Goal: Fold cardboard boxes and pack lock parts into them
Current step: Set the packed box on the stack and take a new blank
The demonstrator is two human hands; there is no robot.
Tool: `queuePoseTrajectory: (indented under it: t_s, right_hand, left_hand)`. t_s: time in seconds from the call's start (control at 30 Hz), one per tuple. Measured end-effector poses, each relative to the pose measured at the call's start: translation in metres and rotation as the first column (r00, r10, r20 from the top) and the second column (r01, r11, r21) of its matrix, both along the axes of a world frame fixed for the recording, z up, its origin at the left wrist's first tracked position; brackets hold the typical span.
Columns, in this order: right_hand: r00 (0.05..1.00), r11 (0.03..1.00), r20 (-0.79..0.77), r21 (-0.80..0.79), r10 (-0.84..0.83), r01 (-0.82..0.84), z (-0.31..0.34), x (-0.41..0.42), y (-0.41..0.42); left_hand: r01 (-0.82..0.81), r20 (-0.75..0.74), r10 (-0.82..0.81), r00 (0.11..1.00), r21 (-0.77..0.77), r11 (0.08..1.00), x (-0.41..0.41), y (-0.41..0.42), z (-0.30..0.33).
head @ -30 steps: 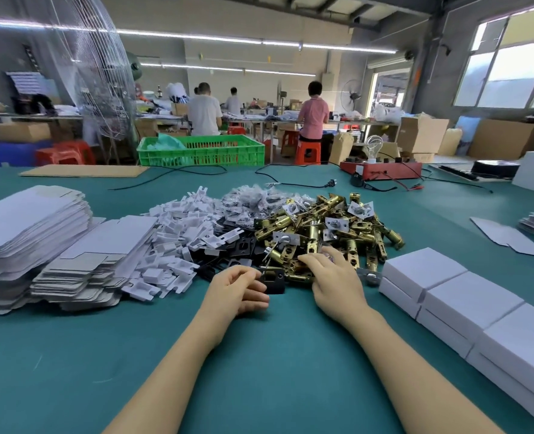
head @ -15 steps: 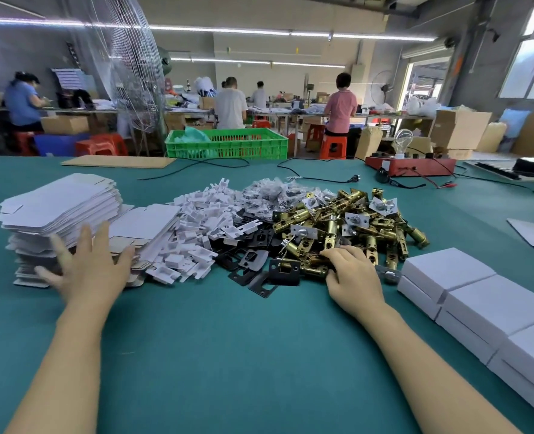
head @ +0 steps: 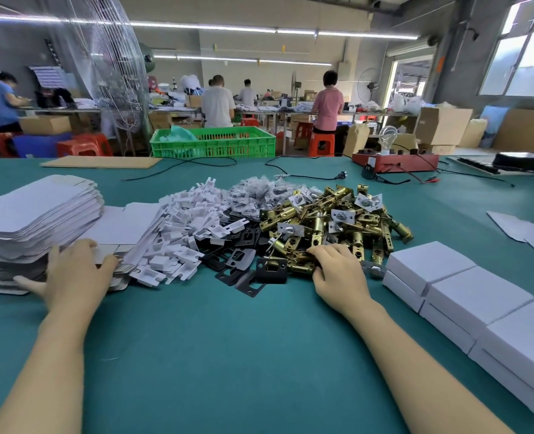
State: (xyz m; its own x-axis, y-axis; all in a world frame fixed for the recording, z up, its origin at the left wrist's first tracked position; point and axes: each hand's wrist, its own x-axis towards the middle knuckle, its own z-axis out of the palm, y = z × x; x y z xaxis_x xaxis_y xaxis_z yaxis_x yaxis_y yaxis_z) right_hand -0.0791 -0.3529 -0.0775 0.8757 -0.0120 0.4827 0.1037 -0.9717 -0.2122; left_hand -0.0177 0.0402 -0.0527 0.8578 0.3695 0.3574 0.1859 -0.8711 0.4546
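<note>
— Left hand (head: 71, 277)?
— Lower left of frame, fingers spread flat on the box blanks (head: 37, 211) stacked at left; grip open, nothing held.
— Right hand (head: 340, 274)?
— Centre, fingers bent down onto the near edge of the brass latches (head: 328, 227). Whether its grip has closed on one, I cannot tell.
— Other stock?
— White inserts (head: 181, 227) and black plates (head: 240, 255) heaped between blanks and latches. Folded boxes (head: 478, 296) in a row at lower right, all on the green tabletop (head: 228, 355).
</note>
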Motion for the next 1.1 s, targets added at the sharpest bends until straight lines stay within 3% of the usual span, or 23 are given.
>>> queuePoseTrajectory:
  t_s: [0.17,0.37,0.6,0.7,0.8,0.9,1.0,1.07,1.1]
  right_hand:
    - [1.0,1.0,-0.001,-0.003,-0.002,0.002,0.0,-0.001,0.0]
    - [1.0,1.0,0.009,-0.007,0.002,-0.002,-0.001,0.0,0.0]
    - [1.0,1.0,0.004,0.003,0.0,0.0,0.0,0.0,0.0]
    - [1.0,1.0,0.005,0.002,0.004,-0.004,-0.001,0.0,0.0]
    - [0.998,0.999,0.052,0.046,0.017,-0.02,-0.002,0.001,0.0]
    - [0.975,0.987,0.223,0.162,-0.011,-0.026,0.001,-0.002,0.006]
    - [0.926,0.933,0.376,0.334,-0.005,-0.131,0.01,-0.01,0.019]
    - [0.951,0.809,0.304,0.545,0.053,-0.219,0.017,-0.017,0.033]
    - [0.967,0.697,0.237,0.678,0.096,-0.235,0.021,-0.019,0.04]
  left_hand:
    - [-0.028,0.013,0.03,0.999,-0.088,0.996,-0.002,-0.002,0.002]
    - [0.052,-0.155,-0.034,0.987,0.113,0.992,0.006,-0.01,-0.006]
    - [0.019,0.079,-0.024,0.997,0.063,0.998,-0.002,-0.018,0.002]
    - [0.016,0.26,-0.032,0.965,0.064,0.998,-0.003,-0.024,0.003]
    - [0.031,0.508,-0.071,0.858,0.085,0.996,-0.004,-0.039,0.009]
    - [0.152,0.716,-0.26,0.648,0.213,0.965,-0.011,-0.075,0.026]
    - [0.286,0.698,-0.468,0.542,0.371,0.884,-0.025,-0.128,0.024]
    - [0.392,0.622,-0.625,0.471,0.487,0.78,-0.039,-0.165,0.005]
    - [0.434,0.577,-0.698,0.424,0.548,0.716,-0.046,-0.18,-0.005]
